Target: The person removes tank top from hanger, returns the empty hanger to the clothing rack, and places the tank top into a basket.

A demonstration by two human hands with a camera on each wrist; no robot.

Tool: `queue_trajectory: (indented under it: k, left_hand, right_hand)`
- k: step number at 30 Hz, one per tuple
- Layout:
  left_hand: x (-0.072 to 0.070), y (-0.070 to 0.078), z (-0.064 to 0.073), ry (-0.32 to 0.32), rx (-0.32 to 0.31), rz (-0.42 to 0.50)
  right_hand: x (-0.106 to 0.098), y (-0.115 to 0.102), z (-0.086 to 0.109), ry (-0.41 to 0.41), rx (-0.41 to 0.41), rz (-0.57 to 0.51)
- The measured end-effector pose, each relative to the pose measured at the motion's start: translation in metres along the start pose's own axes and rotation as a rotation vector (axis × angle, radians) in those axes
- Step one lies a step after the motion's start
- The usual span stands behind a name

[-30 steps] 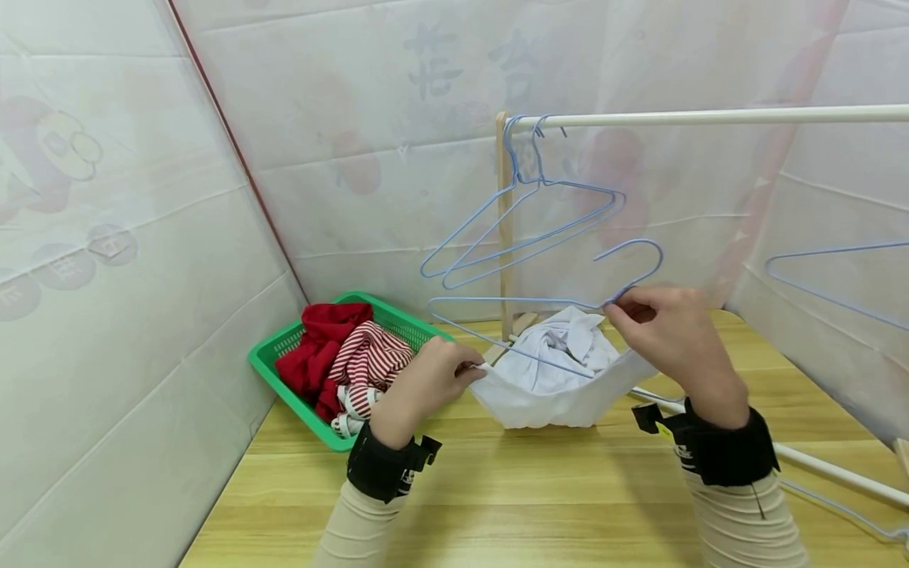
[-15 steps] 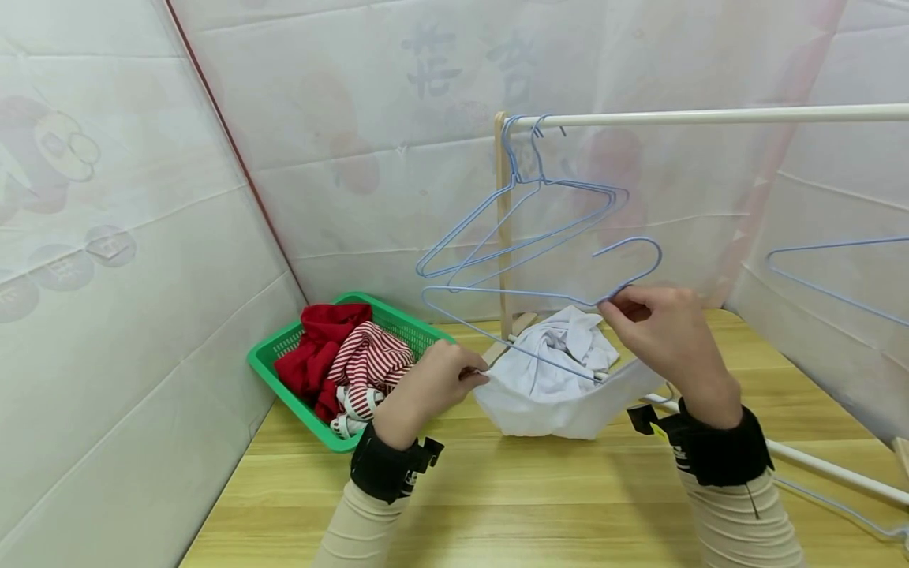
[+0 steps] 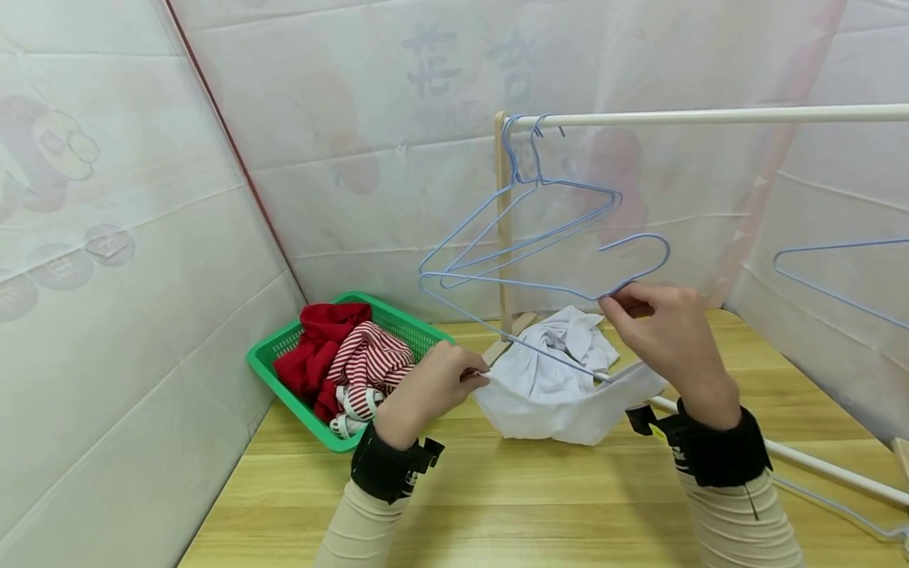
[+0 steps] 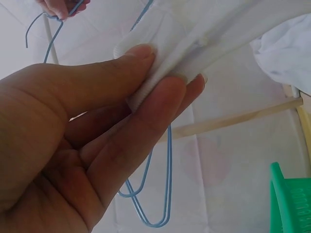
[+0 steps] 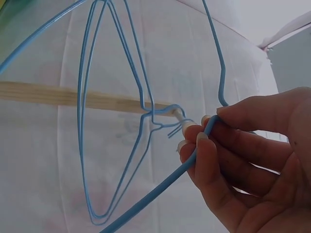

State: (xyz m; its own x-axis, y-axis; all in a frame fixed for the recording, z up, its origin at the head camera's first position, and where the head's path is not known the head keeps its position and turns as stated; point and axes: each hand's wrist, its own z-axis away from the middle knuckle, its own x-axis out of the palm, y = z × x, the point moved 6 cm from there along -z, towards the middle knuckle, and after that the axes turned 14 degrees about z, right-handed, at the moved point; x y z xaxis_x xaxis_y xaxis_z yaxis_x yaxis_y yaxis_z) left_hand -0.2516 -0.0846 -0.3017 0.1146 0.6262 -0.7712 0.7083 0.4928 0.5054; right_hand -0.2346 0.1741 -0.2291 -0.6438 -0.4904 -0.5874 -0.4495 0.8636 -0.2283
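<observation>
A white garment (image 3: 550,406) droops over the table, its upper edge pinched at the left by my left hand (image 3: 438,386). In the left wrist view the thumb and fingers grip a ribbed edge of the white cloth (image 4: 160,63). My right hand (image 3: 671,335) pinches a blue wire hanger (image 3: 504,282) at the neck below its hook. The hanger tilts, with one arm pointing left above the garment and its lower right end reaching into the cloth, where it is hidden. In the right wrist view the blue wire (image 5: 160,187) passes between thumb and fingertips.
A green basket (image 3: 273,379) with red and striped clothes stands on the left of the wooden table (image 3: 497,505). Behind, blue hangers (image 3: 568,185) hang from a white rail (image 3: 710,117) on a wooden post (image 3: 505,237). Part of another hanger (image 3: 838,248) shows at right.
The hanger's left end has risen, tilting it more, while its lower end has gone further toward the garment. My left hand has shifted slightly right with the cloth edge.
</observation>
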Motion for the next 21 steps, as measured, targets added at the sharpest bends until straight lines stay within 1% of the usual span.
queue_trajectory:
  k: [11,16,21]
  left_hand:
    - [0.006,-0.002,-0.001,-0.028,-0.003,0.0]
    - [0.009,-0.001,-0.001,-0.036,0.012,-0.001]
    - [0.012,-0.002,-0.002,-0.051,-0.002,0.001]
  right_hand:
    - [0.0,-0.001,0.001,0.044,0.007,0.001]
    - [-0.001,-0.004,0.0,0.098,-0.007,-0.034]
    - [-0.003,-0.007,0.0,0.158,-0.016,-0.086]
